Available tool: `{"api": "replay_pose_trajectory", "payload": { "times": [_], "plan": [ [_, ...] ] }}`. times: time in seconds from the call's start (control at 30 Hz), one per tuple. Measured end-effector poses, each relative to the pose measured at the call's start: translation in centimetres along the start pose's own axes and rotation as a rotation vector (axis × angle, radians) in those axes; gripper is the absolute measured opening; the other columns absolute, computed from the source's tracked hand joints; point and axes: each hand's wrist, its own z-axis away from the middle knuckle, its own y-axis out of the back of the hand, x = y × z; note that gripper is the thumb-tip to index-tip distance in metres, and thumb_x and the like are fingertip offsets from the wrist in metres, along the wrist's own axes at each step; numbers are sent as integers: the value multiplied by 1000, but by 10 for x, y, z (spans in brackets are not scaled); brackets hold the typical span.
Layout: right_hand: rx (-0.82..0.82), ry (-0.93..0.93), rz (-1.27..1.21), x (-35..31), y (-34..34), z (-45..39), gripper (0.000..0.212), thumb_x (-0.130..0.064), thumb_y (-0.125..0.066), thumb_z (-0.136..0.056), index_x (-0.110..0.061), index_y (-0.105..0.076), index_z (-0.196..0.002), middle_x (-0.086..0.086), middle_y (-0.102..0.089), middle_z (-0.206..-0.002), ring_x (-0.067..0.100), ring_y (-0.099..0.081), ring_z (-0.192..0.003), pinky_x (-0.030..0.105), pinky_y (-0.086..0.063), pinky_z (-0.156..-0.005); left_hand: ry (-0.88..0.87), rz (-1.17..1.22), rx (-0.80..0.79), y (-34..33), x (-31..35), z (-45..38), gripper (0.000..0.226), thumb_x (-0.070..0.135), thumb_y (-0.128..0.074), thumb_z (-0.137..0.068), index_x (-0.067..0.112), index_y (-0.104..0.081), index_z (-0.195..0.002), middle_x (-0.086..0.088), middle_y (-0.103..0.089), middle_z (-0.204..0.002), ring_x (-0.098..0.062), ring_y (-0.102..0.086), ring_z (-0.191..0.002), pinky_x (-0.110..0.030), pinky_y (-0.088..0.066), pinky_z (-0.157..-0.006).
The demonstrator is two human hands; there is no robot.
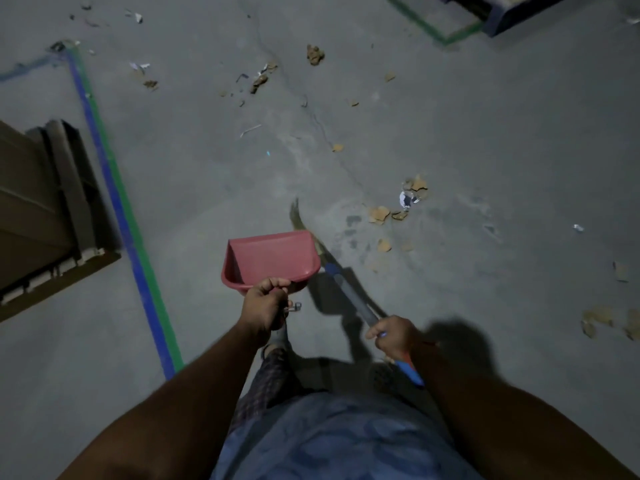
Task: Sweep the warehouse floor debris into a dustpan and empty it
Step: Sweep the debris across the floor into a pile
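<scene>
My left hand (265, 303) grips the handle of a red dustpan (273, 258), held above the floor with nothing visible inside it. My right hand (394, 334) grips the blue-grey handle of a broom (349, 294). Its bristles (298, 216) reach the floor just behind the pan's right side. Brown cardboard scraps and a crumpled white paper (407, 199) lie to the right of the bristles. More debris (259, 81) is scattered farther ahead on the grey concrete.
A blue and green floor line (117, 202) runs along the left, beside a brown pallet or crate (41, 209). A dark blue pallet (512, 12) stands at the top right inside a green line. More scraps (599, 318) lie at the right edge.
</scene>
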Motion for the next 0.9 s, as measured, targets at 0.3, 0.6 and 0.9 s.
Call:
{"api": "replay_pose_trajectory", "payload": {
  "times": [0.3, 0.6, 0.9],
  "plan": [
    [54, -177, -138, 129, 54, 36, 15, -16, -63, -79, -8, -75, -85, 10, -69, -76, 17, -62, -59, 31, -59, -63, -5, 39, -70, -111, -41, 73, 23, -5, -46, -97, 10, -63, -95, -9, -57, -64, -17, -47, -50, -17, -29, -42],
    [329, -198, -239, 151, 77, 48, 14, -2, -61, -87, 2, -72, -93, 11, -73, -94, 28, -68, -97, 12, -46, -71, 4, -30, -76, -146, -55, 88, 24, -5, -45, -96, 9, -64, -95, -12, -58, -66, -18, -50, -48, -18, -31, -44],
    [249, -185, -129, 161, 55, 47, 19, -15, -64, -78, -27, -78, -84, -3, -74, -86, 19, -71, -87, 27, -57, -83, -4, -11, -90, -155, -46, 80, 25, -6, -47, -95, 11, -66, -92, -18, -60, -77, -19, -51, -54, -24, -33, -55]
  ]
}}
